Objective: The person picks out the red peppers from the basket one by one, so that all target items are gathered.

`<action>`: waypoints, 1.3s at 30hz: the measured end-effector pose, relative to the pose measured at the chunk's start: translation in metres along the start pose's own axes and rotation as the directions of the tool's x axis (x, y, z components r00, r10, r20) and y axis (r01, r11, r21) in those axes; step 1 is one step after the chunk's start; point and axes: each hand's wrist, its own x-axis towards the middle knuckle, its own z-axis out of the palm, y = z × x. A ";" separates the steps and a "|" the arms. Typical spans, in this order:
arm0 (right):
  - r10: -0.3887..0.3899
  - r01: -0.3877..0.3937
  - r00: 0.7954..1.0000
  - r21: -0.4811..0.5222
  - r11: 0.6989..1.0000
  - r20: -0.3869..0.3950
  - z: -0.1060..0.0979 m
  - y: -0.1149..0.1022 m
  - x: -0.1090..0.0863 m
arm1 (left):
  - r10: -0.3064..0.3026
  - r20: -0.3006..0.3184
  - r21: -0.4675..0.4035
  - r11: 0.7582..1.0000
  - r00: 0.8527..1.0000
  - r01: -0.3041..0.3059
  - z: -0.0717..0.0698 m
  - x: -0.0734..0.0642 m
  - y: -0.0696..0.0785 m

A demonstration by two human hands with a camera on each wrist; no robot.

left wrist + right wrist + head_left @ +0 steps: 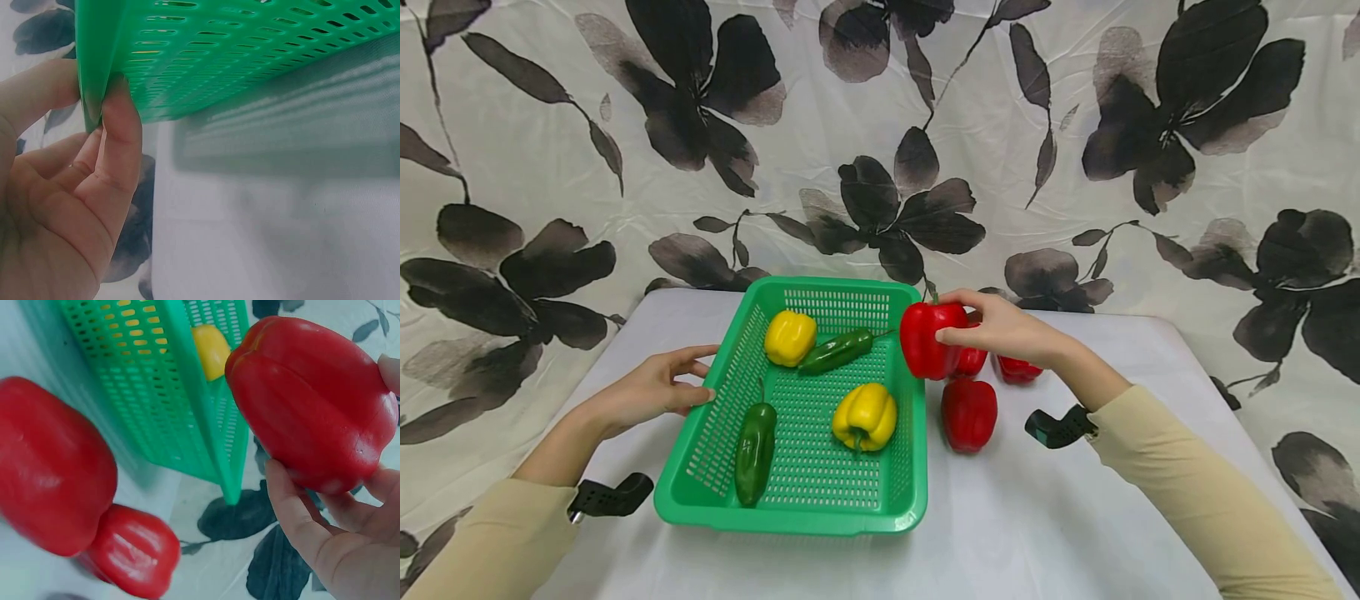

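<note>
A green plastic basket (805, 521) holds two yellow bell peppers (790, 338) and two long green chili peppers (756, 454). My left hand (658, 385) pinches the basket's left rim between thumb and fingers, as the left wrist view shows at the rim (94, 69). My right hand (992, 327) grips a red bell pepper (925, 342) at the basket's right rim, lifted above the table. In the right wrist view that red bell pepper (312, 403) is held by the thumb and fingertips, beside the basket wall (137, 394).
More red bell peppers lie right of the basket: one in front (969, 415), one partly hidden behind the held pepper (972, 362), and one under the right wrist (1018, 370). A white-covered table (1037, 517) carries everything. Floral cloth (880, 125) hangs behind.
</note>
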 end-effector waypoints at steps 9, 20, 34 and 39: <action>0.025 -0.025 0.999 0.008 1.000 -0.023 -0.012 0.011 -0.013 | -0.023 -0.008 0.003 1.000 1.000 0.023 0.000 0.002 -0.001; 0.067 -0.067 0.998 0.032 0.997 -0.002 -0.025 0.026 -0.029 | -0.025 -0.004 0.002 1.000 1.000 0.025 -0.001 0.002 -0.002; 0.081 -0.082 0.997 0.056 0.995 0.014 -0.033 0.046 -0.048 | -0.030 -0.003 0.008 1.000 1.000 0.030 0.000 0.002 -0.001; 0.090 -0.090 0.996 0.058 0.994 0.003 -0.037 0.056 -0.057 | -0.034 0.001 0.004 0.999 0.999 0.034 0.000 0.003 -0.001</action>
